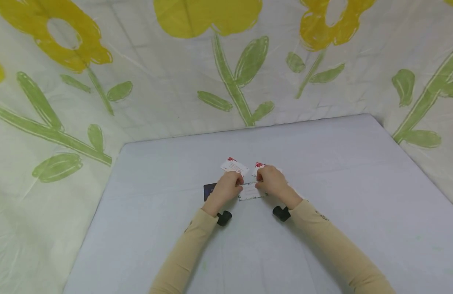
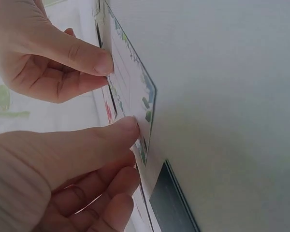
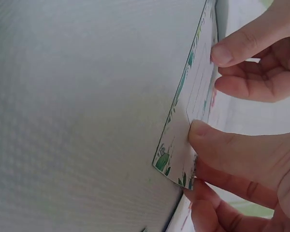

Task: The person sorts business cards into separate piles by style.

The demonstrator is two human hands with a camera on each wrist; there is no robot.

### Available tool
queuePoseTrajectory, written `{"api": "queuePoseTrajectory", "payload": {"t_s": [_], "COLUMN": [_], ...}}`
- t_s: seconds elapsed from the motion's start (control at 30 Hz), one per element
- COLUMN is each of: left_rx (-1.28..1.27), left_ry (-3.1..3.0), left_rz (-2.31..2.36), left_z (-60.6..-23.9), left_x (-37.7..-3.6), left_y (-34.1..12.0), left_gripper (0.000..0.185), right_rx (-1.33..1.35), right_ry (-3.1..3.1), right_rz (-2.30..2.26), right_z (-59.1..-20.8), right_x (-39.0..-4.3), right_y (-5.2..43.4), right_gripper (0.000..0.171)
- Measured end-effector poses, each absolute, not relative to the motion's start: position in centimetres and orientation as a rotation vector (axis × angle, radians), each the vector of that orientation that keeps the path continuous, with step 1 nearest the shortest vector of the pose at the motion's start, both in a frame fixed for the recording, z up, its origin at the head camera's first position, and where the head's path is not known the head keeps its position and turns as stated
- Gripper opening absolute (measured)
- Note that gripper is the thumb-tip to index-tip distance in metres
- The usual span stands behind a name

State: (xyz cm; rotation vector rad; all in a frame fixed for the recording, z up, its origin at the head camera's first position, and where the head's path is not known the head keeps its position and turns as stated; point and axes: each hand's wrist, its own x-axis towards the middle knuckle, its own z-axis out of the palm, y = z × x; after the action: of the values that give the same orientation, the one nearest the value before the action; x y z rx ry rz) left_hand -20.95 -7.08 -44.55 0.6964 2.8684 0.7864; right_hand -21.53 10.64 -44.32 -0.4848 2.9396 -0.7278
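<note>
Card (image 1: 250, 192), frame centre: pinched at both ends, left hand (image 1: 228, 185) and right hand (image 1: 272, 181), thumbs on top, keeping it level above surface (image 1: 358, 196). Further cards (image 1: 234, 165) behind.

Pale grey table (image 1: 358, 183), flower-printed cloth backdrop (image 1: 156, 94), soft light
</note>
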Motion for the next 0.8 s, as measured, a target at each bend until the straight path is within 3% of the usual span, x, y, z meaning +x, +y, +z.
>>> {"api": "queuePoseTrajectory", "payload": {"t_s": [0.3, 0.57, 0.8], "left_rx": [0.706, 0.891, 1.113], "left_ry": [2.867, 2.824, 2.622], "left_rz": [0.748, 0.879, 0.899], "left_z": [-44.3, -43.1, -42.0], "left_x": [-20.5, -20.8, -21.1], "left_y": [-6.6, -4.2, -0.9], "left_gripper": [0.007, 0.016, 0.022], "right_rx": [-0.489, -0.503, -0.404], "right_ry": [2.966, 3.034, 3.045], "right_rz": [-0.704, -1.034, -0.980], "right_z": [-43.9, -40.5, -39.5], "right_x": [-21.0, -20.2, -18.5], "right_y": [10.7, 15.5, 19.3], "right_gripper": [0.016, 0.011, 0.015]}}
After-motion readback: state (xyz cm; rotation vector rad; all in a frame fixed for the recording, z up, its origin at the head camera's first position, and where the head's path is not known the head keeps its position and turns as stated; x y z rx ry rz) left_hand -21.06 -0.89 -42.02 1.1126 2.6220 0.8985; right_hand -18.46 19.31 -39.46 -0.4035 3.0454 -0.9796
